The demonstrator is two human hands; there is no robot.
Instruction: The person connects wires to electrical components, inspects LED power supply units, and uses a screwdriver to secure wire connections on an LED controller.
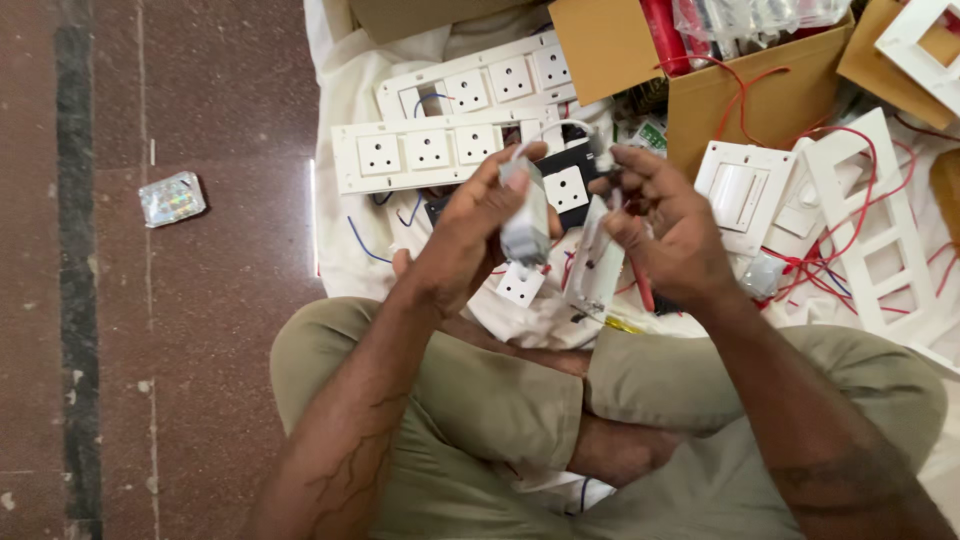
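Best done with the left hand [470, 235] clenched firm around the grey module [525, 215] (steady, upright), right hand [665, 225] pinching the white wire [560, 127] close.

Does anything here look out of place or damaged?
A small shiny foil packet lies alone on the stone floor, apart from the cloth. Red wires tangle loosely among the white frames. Nothing looks visibly broken.

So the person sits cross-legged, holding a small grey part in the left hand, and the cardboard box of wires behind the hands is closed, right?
Not quite. The head view shows the cardboard box is open, with red wires and clear packets showing inside. The rest holds: the person sits cross-legged, and the left hand holds a small grey part.
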